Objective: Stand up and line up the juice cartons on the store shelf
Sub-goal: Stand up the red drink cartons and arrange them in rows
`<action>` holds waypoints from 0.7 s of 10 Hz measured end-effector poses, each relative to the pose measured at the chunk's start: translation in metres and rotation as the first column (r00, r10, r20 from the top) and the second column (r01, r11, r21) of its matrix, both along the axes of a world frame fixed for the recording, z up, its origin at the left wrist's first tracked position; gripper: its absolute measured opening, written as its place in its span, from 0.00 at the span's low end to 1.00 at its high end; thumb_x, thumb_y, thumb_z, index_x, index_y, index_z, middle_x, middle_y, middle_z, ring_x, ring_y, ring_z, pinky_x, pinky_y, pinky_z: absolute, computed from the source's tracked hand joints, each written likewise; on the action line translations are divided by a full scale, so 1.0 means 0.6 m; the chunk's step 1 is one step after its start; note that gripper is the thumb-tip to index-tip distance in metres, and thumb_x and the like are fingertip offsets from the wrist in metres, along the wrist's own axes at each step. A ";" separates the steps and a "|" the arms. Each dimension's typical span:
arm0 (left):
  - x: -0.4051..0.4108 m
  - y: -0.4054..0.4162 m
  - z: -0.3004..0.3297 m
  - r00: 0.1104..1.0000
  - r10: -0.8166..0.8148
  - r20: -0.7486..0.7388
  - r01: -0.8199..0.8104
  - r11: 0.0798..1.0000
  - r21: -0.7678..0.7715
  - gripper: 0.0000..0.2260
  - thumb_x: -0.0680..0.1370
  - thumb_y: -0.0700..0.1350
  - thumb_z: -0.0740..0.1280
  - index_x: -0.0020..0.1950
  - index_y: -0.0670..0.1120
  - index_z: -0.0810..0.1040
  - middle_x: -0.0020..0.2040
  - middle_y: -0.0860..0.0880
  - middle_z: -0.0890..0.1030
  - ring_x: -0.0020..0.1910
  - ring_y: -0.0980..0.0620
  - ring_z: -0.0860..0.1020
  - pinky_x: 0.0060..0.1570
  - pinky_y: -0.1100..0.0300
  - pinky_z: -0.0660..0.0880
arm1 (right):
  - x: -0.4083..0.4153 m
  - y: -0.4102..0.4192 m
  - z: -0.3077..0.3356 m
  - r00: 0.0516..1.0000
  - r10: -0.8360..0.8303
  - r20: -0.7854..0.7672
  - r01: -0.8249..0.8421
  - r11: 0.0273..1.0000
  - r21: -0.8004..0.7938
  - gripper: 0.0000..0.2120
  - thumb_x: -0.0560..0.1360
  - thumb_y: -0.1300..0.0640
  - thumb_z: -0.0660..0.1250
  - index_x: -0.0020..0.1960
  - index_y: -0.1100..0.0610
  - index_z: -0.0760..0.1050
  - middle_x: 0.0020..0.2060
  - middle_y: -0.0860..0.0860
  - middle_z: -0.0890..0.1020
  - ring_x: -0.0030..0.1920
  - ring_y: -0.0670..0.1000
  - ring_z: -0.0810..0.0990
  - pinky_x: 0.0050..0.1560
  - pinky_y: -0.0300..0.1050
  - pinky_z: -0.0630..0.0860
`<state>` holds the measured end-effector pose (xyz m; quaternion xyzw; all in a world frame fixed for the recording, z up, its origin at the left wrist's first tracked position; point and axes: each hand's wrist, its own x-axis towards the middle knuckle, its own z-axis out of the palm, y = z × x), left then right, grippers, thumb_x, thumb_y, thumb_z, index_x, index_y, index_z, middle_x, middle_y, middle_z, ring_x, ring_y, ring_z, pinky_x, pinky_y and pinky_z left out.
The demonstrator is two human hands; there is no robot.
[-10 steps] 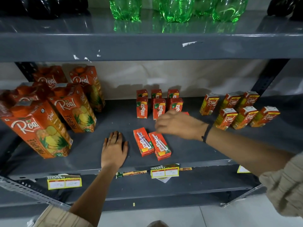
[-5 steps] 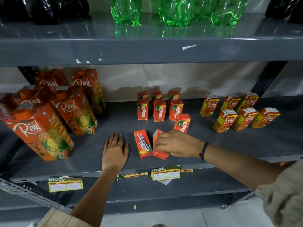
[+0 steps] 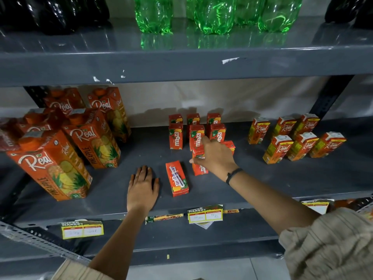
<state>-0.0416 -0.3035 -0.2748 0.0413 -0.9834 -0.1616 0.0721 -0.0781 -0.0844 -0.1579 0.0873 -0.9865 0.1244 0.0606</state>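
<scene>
Near the grey metal shelf's point(image 3: 262, 184) front edge one small orange juice carton point(image 3: 177, 178) lies flat beside the flat-spread left hand point(image 3: 142, 188), while the right hand point(image 3: 215, 156) clasps another point(image 3: 198, 162) upright behind.

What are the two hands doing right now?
Left hand: open, flat on the shelf, holding nothing.
Right hand: closed on a small Maaza carton, standing it up.
</scene>
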 end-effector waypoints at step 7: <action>0.001 0.001 0.002 1.000 -0.003 -0.009 0.003 1.000 0.000 0.23 0.79 0.51 0.54 0.72 0.43 0.61 0.74 0.43 0.63 0.75 0.46 0.57 0.75 0.50 0.52 | -0.038 -0.035 0.067 0.973 0.066 0.220 -0.115 0.969 0.219 0.15 0.73 0.51 0.70 0.52 0.62 0.75 0.47 0.56 0.79 0.50 0.58 0.80 0.38 0.44 0.70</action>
